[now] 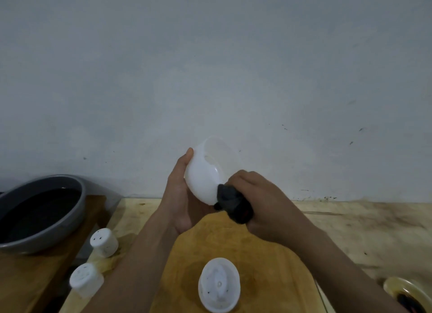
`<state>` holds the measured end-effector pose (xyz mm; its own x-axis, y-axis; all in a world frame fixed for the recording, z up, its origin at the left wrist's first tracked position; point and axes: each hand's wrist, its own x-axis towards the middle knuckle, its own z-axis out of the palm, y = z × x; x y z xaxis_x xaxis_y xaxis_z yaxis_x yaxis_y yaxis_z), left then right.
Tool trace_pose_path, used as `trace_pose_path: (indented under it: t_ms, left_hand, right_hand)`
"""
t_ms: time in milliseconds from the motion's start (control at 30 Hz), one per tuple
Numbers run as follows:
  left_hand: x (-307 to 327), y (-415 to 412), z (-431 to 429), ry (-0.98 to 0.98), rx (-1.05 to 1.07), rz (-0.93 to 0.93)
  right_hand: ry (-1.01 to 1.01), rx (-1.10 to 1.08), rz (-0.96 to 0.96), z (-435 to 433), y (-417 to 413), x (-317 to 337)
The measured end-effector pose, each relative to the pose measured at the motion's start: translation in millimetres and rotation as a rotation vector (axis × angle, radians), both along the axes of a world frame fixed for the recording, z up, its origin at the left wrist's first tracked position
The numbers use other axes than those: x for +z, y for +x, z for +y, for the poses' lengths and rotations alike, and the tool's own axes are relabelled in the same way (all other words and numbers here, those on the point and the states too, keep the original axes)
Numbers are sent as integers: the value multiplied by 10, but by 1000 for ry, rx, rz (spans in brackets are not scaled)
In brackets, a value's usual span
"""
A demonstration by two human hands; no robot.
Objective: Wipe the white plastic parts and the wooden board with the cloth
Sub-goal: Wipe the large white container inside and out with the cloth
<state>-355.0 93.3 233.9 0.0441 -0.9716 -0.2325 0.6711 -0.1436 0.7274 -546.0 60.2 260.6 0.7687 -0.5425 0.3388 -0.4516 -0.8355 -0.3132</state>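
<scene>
My left hand (pixel 178 191) holds a white plastic bowl-shaped part (pixel 203 172) up above the table, tilted with its opening facing away. My right hand (pixel 259 203) grips a dark bunched cloth (pixel 231 203) and presses it against the part's lower right side. Below my hands lies the wooden board (pixel 236 249). On the board stands another white plastic part (pixel 219 286), round with a raised centre. Two small white caps (pixel 104 242) (pixel 86 278) sit to the left of my left arm.
A grey basin (pixel 70 217) holding dark liquid stands at the left on a wooden stand. A glass dish (pixel 406 291) with dark contents is at the bottom right corner. A pale wall rises right behind the wooden tabletop (pixel 362 228).
</scene>
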Motion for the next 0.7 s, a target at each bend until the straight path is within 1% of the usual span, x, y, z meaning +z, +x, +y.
trace_pose_path:
  t_ms: [67, 133, 167, 267, 300, 367, 433, 500, 700]
  left_hand:
    - [-62, 15, -32, 38, -32, -57]
    - [-147, 27, -59, 46, -16, -98]
    - [-203, 17, -67, 48, -17, -83]
    - [-376, -101, -38, 28, -102, 89]
    - [-420, -163, -18, 21, -120, 125]
    - [-527, -282, 6, -9, -127, 142]
    - [-615, -380, 29, -14, -99, 79]
    - [-690, -462, 54, 24, -63, -30]
    - [-1085, -708, 109, 232, 19, -297]
  right_hand:
    - [209, -11, -142, -91, -129, 106]
    - [423, 26, -285, -201, -277, 192]
    - [563, 60, -347, -229, -347, 221]
    - [1040, 121, -560, -293, -504, 157]
    - [1169, 116, -612, -311, -547, 80]
    - [1350, 33, -692, -334, -626, -107]
    - [1410, -45, -733, -393, -728, -316]
    - [1399, -108, -715, -429, -849, -496]
    - [1189, -362, -459, -462, -1088, -1026]
